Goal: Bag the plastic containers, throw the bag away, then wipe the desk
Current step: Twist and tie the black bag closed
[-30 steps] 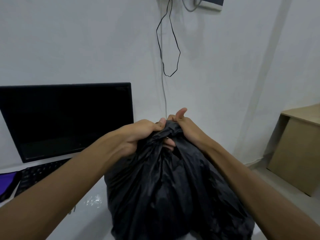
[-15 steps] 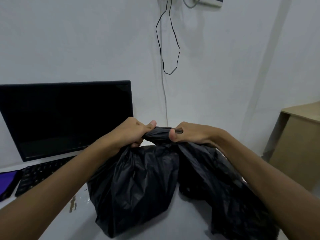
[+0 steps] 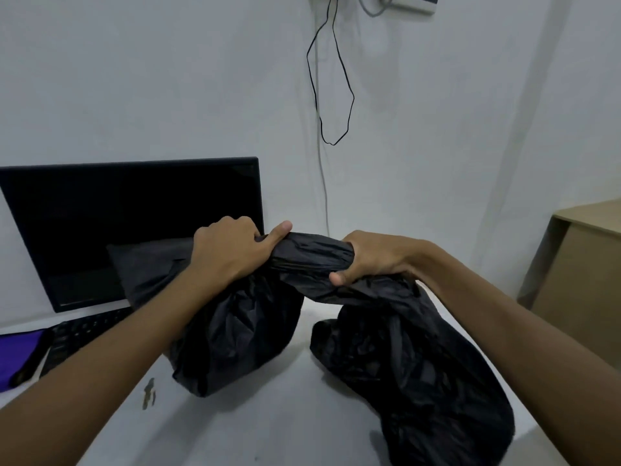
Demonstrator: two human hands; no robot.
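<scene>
Left hand (image 3: 232, 250) and right hand (image 3: 373, 257) each clench the twisted neck of the crinkled black plastic bag (image 3: 420, 358), centre frame on the white counter (image 3: 268, 425). Hazard: overstretching may tear the film, spilling the contents.

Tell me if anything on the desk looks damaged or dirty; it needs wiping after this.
Yes: a small dark mark, a stain or a chip, on the white desk, beside the left forearm and in front of the keyboard. Nothing looks spilled. Both hands grip the black bag.
</scene>
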